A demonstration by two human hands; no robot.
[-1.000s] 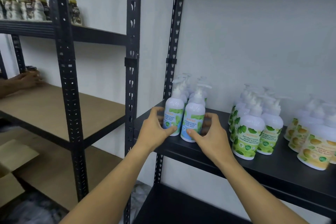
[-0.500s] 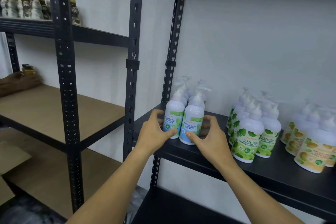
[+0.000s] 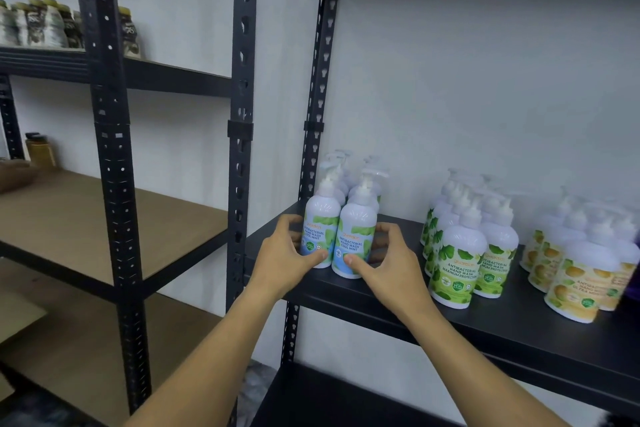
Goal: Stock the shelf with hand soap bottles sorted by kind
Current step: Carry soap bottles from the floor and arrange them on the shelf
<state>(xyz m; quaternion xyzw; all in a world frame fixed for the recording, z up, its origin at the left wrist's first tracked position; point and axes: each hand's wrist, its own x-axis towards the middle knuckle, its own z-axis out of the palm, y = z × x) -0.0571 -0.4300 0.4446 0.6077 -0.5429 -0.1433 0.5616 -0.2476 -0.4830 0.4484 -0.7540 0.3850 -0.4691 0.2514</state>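
- Your cool-mint bottles (image 3: 341,218) are smooth, rounded white plastic with pump tops and blue-green labels, standing in two rows at the left end of the matte black shelf (image 3: 519,319).
- Your left hand (image 3: 285,258) curls round the front-left bottle (image 3: 320,232); your right hand (image 3: 391,263) curls round the front-right bottle (image 3: 356,241), thumbs on the labels.
- The green-label bottles (image 3: 460,253) stand apart to the right, the yellow-label bottles (image 3: 581,274) beyond them, blurred.
- The rear mint pumps are hazy; their count is unclear.
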